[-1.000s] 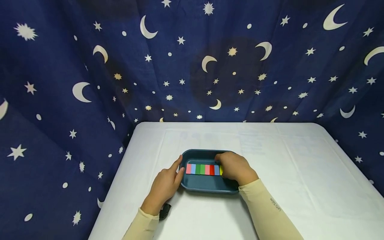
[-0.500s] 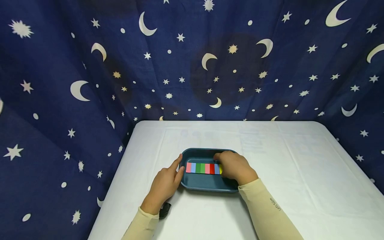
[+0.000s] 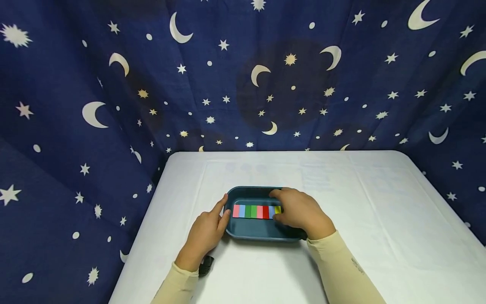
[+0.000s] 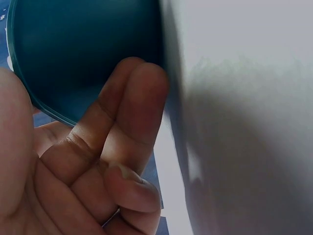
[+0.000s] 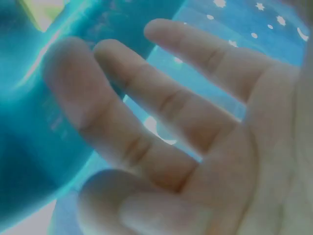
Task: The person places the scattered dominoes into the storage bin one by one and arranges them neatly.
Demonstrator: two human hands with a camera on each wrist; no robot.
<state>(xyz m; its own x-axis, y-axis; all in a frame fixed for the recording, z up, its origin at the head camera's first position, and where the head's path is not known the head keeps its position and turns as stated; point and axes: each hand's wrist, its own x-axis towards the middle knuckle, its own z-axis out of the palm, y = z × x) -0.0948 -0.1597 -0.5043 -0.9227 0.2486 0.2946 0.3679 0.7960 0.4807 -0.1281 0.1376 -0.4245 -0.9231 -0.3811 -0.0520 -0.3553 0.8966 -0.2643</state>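
A dark teal tray (image 3: 262, 232) lies on the white table. Inside it, a tight row of small coloured blocks (image 3: 253, 212) in pink, blue, green and red ends in a yellow block (image 3: 278, 209) on the right. My left hand (image 3: 205, 232) holds the tray's left end, index finger and thumb at the rim; the left wrist view has other fingers (image 4: 142, 103) against its outer wall. Over the tray's right end is my right hand (image 3: 301, 211), its fingertips near the yellow block. The right wrist view shows these fingers (image 5: 112, 117) spread loosely, gripping nothing.
White cloth covers the table (image 3: 379, 219). A dark blue curtain (image 3: 235, 76) with moons and stars hangs behind it and at both sides. Something small and black (image 3: 206, 266) shows beside the left wrist.
My right hand has lifted slightly and shifted right, its thumb and index spreading apart, so more of the yellow block shows. The left hand stays at the tray.
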